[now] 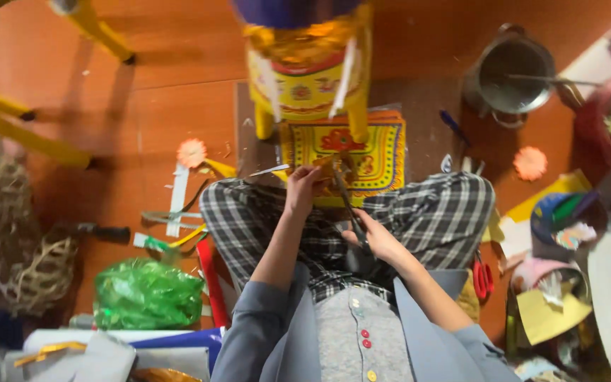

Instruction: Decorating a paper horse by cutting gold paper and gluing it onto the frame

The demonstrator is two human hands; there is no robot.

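1. Scissors, long and dark metal (348, 205), sit closed in the right hand (376, 237), above the checked lap.
2. Left hand (302, 185) pinches a small yellow paper piece (325, 168).
3. Cutting looks half done; paper scraps lie left of the lap.

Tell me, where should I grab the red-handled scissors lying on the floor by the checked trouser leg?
Probably by the red loop handles of the red-handled scissors, reaching down from above. They lie flat on the orange floor with the handles showing, so finger holes face up; the blades are hard to see.
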